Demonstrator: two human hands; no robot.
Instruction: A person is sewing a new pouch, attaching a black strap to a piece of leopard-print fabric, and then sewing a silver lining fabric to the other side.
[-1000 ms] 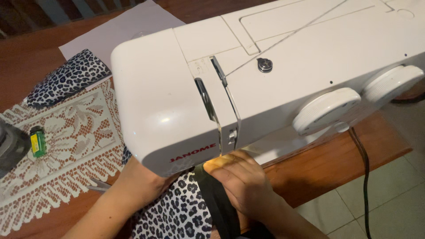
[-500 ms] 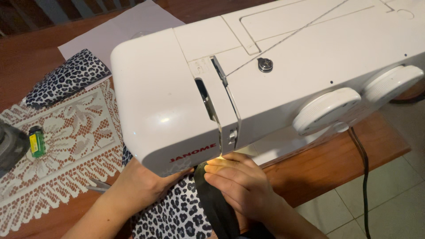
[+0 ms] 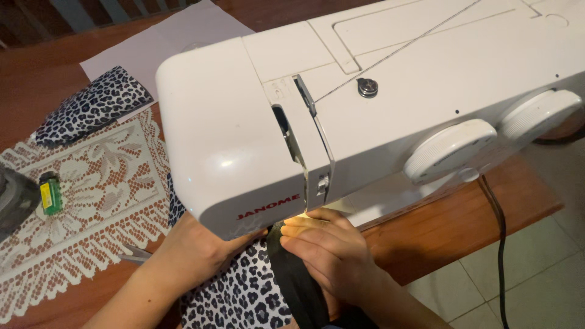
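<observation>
A white sewing machine (image 3: 378, 116) fills most of the head view, and its head overhangs both hands, so there is little open room above them. The wooden table (image 3: 469, 225) ends just to the right of the hands, where its edge gives way to a tiled floor (image 3: 524, 286); a black power cord (image 3: 501, 237) hangs past that edge.

The right hand (image 3: 326, 253) lies flat with fingers extended, pressing down on a black strap (image 3: 292, 280) right under the front of the machine, in the glow of its lamp. The left hand (image 3: 195, 256) rests on leopard-print fabric (image 3: 237, 292) just left of the strap; its fingers vanish beneath the machine, so I cannot tell whether they grip or merely press.

The strap's long axis runs from the bottom edge of the picture up towards the needle area, tilted slightly leftward, lying on the fabric. Its near end is cut off by the frame and its far end is hidden under the machine and the right fingers. The needle and presser foot are out of sight.

Left of the machine, a white lace doily (image 3: 85, 201) carries a small green-and-yellow object (image 3: 50, 192) too small to identify. Another leopard-print piece (image 3: 91, 106) lies beyond it beside a white paper sheet (image 3: 164, 36).
</observation>
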